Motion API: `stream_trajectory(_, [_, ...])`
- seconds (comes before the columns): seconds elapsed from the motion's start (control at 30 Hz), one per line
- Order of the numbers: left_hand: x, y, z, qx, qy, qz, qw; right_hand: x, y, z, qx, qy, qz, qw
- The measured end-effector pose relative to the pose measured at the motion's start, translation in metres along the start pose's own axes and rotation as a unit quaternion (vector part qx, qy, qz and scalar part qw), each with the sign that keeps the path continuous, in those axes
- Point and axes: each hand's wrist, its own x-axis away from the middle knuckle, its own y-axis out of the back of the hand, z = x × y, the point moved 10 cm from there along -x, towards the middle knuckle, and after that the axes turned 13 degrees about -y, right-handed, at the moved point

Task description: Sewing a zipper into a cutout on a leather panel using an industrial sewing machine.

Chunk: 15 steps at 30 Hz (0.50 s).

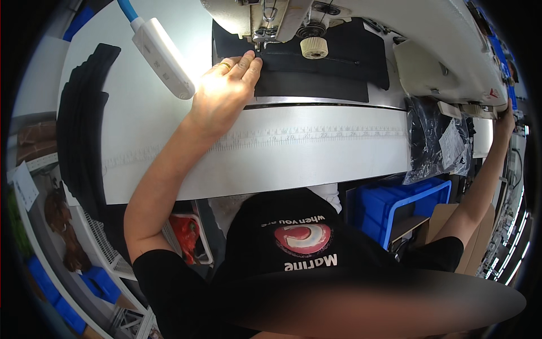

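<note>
One flat hand [224,90] presses black fabric [316,76]

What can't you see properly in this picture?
- Head view: the needle is hidden behind the sewing machine head.
- The right hand sits at the dark rim, fingers hidden behind the machine's end.
- The left hand is washed out by the lamp.

A white sewing table [316,158] is seen spread beneath both hands — black fabric [316,70] is laid flat on it just beside the left hand [226,90]. A stack of black strips [82,130] is piled well left, and a crumpled plastic bag [437,144] is draped near the right hand [505,118].
</note>
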Motion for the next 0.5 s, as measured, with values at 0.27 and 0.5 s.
stream_trajectory(0.27, [-0.002, 0.005, 0.004, 0.038, -0.021, -0.024, 0.999, -0.049, -0.021, 0.059, 0.307, 0.111, -0.088, 0.941])
stream_trajectory(0.5, [0.002, 0.004, 0.019, 0.081, 0.015, -0.059, 0.995, 0.0, -0.026, 0.018, 0.263, -0.015, -0.101, 0.959])
